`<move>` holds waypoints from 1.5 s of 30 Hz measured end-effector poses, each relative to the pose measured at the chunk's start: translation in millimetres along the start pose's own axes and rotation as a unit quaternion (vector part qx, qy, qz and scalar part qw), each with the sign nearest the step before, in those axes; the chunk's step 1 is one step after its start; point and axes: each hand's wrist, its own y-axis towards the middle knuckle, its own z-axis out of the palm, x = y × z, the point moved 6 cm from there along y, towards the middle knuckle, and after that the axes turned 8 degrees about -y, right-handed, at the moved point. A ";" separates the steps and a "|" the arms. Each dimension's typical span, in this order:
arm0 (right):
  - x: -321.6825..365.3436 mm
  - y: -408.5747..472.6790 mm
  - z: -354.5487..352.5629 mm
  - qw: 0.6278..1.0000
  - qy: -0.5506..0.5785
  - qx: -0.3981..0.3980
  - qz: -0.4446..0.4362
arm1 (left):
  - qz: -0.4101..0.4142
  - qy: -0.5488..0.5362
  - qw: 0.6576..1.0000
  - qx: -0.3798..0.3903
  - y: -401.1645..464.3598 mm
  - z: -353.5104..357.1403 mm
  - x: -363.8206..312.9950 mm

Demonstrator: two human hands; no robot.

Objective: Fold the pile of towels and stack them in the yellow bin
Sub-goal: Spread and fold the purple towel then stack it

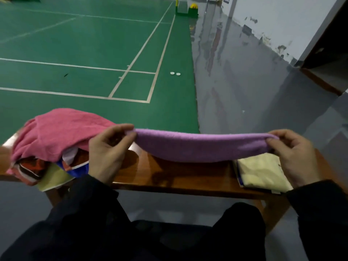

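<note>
While both hands pinch its top corners, the purple towel hangs stretched between them, sagging just above the wooden bench. The left hand and right hand each have thumb and fingers curled on the cloth. Under the right grip lies a folded cream towel, seemingly done. Beyond the left grip, the pile, pink on top, waits unfolded. No yellow bin is in view, so most of the task appears left.

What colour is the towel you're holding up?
Purple, a light lilac towel stretched between both hands; the head view shows it.
</note>
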 end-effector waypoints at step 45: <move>-129.5 -85.1 190.6 0.889 -0.305 0.201 -0.278 | 0.136 0.395 0.844 0.338 -59.1 25.8 192.7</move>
